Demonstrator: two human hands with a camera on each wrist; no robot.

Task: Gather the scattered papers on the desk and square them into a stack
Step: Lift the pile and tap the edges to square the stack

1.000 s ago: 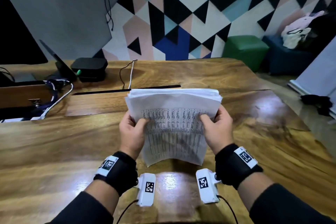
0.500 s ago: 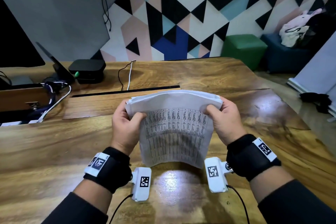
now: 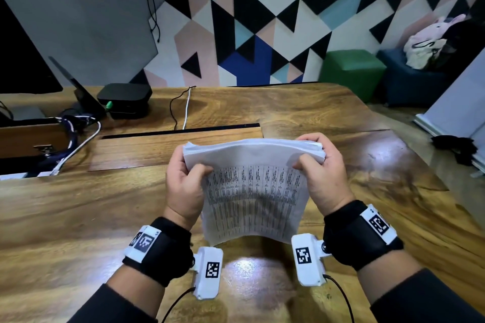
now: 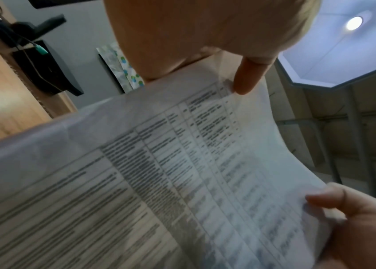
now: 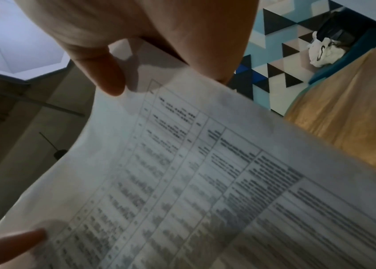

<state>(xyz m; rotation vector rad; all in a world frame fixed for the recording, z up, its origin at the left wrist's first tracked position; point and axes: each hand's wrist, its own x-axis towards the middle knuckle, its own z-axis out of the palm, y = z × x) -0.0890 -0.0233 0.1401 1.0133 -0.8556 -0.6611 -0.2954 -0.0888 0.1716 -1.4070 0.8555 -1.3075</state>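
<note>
A stack of white papers point(image 3: 254, 191) printed with tables stands upright on its lower edge on the wooden desk point(image 3: 78, 217), bowed toward me. My left hand point(image 3: 185, 181) grips the stack's upper left corner, thumb on the front sheet. My right hand point(image 3: 321, 173) grips the upper right corner the same way. The left wrist view shows the printed sheet point(image 4: 159, 182) close up, with my left thumb point(image 4: 249, 76) pressed on it. In the right wrist view, the same sheet point(image 5: 205, 182) fills the frame under my right thumb point(image 5: 108, 72).
A black box point(image 3: 124, 99) and cables point(image 3: 183, 107) sit at the desk's back left, beside a dark slot point(image 3: 181, 130) in the top. A green stool point(image 3: 351, 68) and blue seat point(image 3: 409, 81) stand beyond the desk's far right corner.
Both hands slid up from the stack's sides to its top corners, and the stack has bowed more strongly toward me. It stays standing on the desk.
</note>
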